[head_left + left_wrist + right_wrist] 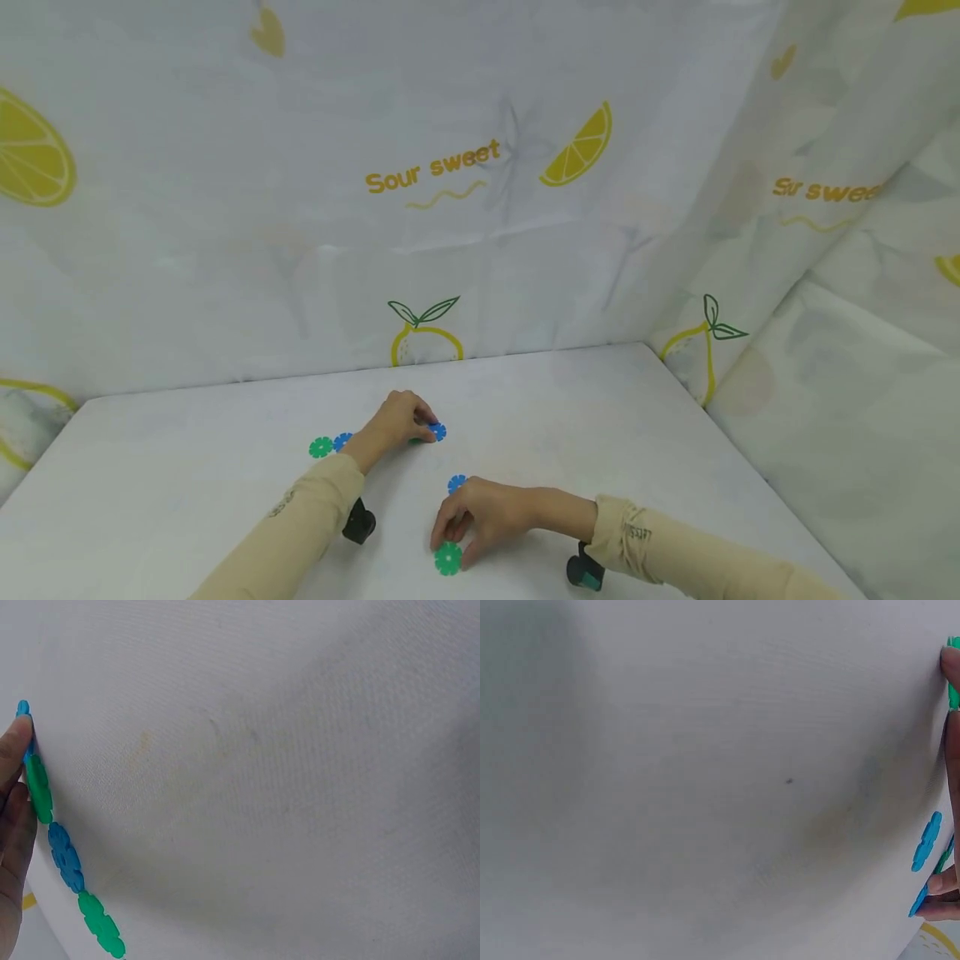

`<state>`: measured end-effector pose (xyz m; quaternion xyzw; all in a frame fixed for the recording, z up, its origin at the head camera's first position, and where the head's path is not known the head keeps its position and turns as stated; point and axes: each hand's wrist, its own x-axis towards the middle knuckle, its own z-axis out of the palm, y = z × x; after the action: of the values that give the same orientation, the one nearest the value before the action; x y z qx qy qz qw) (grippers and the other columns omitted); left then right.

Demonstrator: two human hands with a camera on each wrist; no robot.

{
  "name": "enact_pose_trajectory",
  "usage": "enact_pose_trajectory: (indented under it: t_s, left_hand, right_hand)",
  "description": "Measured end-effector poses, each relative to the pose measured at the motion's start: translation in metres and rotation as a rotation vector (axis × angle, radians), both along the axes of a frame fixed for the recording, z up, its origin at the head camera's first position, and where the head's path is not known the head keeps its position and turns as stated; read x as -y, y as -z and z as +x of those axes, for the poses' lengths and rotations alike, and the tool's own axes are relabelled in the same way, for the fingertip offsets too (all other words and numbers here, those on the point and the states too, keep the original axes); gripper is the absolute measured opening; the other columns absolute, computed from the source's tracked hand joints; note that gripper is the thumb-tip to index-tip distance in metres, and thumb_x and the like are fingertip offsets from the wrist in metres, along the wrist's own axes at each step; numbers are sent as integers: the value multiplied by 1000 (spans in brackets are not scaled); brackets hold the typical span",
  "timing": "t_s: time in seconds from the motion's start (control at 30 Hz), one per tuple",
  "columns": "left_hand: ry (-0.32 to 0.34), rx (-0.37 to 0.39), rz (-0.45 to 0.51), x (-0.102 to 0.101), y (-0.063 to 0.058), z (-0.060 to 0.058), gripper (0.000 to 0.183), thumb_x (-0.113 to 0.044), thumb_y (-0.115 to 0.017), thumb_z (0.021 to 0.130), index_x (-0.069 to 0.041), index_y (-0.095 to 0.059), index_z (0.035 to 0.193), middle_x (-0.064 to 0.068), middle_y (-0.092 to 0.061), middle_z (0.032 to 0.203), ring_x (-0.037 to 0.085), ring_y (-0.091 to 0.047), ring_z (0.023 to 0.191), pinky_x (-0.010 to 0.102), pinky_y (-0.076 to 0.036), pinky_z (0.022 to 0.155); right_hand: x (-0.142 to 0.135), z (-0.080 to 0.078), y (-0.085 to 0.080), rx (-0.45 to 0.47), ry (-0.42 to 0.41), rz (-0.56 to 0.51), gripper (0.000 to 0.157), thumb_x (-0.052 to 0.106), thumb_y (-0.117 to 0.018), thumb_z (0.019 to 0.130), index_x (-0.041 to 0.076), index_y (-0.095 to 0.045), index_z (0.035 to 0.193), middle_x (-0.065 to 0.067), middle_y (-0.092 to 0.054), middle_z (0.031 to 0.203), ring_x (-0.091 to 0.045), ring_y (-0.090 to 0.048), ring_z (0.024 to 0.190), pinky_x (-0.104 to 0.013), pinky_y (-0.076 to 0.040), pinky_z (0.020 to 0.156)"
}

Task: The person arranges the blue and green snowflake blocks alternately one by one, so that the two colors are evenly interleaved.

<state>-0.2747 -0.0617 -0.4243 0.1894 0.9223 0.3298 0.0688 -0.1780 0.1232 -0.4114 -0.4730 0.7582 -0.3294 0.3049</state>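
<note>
My left hand (pixel 396 418) pinches a blue notched plastic disc (pixel 439 432) between thumb and fingers. It ends a row lying on the table: in the left wrist view a green disc (pixel 39 789), a blue disc (pixel 66 856) and another green disc (pixel 101 925) follow end to end. The hand and wrist hide part of this row from the head view. Nearer the front, my right hand (pixel 491 510) grips a separate green disc (pixel 448 559) by its edges. Behind that hand lies a loose blue disc (pixel 457 482), partly covered by it in the head view.
The white tabletop (pixel 585 425) reaches back to a hanging white cloth (pixel 315 283) with lemon prints. Another cloth wall (pixel 847 350) closes off the right side. Dark devices (pixel 360 523) sit under each wrist, near the table surface.
</note>
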Motion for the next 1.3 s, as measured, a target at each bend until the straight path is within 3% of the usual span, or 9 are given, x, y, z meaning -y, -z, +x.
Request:
enact_pose_trajectory:
  t_s: [0.23, 0.53, 0.73, 0.93, 1.13, 1.3]
  left_hand:
    - [7, 30, 6, -4, 0, -1, 15, -6, -82, 73, -7, -75, 86, 0, -71, 86, 18, -62, 89, 37, -50, 85]
    - [-12, 27, -5, -6, 0, -3, 15, -8, -83, 72, -8, -75, 84, -2, -68, 81, 13, -56, 78, 33, -50, 77]
    - [-12, 23, -5, -4, 1, -4, 16, -9, -84, 72, -8, -76, 85, -2, -67, 80, 12, -55, 77, 32, -49, 76]
    - [-17, 29, -14, -3, 2, -5, 16, -9, -84, 72, -8, -76, 86, -2, -67, 81, 12, -55, 77, 31, -49, 76]
    - [-21, 32, -28, -1, 2, -3, 15, -9, -83, 72, -8, -76, 86, -2, -67, 80, 13, -53, 75, 31, -49, 74]
    - [-23, 37, -17, -1, 0, -2, 16, -7, -83, 72, -7, -76, 86, -1, -67, 81, 13, -54, 76, 32, -50, 76]
  right_hand:
    - [-5, 3, 1, -37, 7, -33, 29, -2, -77, 77, -2, -67, 104, -8, -70, 103, 2, -62, 87, -16, -52, 77]
    - [-14, 1, 4, -63, 45, -36, 26, 5, -78, 78, -1, -69, 102, -5, -68, 99, 6, -59, 84, -16, -53, 74]
    - [-25, -4, 1, 7, 119, -88, 26, 2, -79, 77, -1, -68, 101, 1, -68, 99, 4, -59, 85, -21, -54, 77]
    - [-38, -13, -2, 96, 211, -150, 28, 1, -80, 75, -4, -69, 101, -5, -68, 101, -3, -61, 88, -26, -55, 79]
    - [-53, -22, -1, 43, 278, -158, 27, 3, -82, 73, -2, -71, 98, -10, -70, 99, -10, -62, 85, -28, -56, 78]
    - [-69, -29, -3, -38, 360, -138, 26, 6, -83, 72, 2, -73, 94, -2, -69, 92, -11, -61, 80, -27, -56, 73]
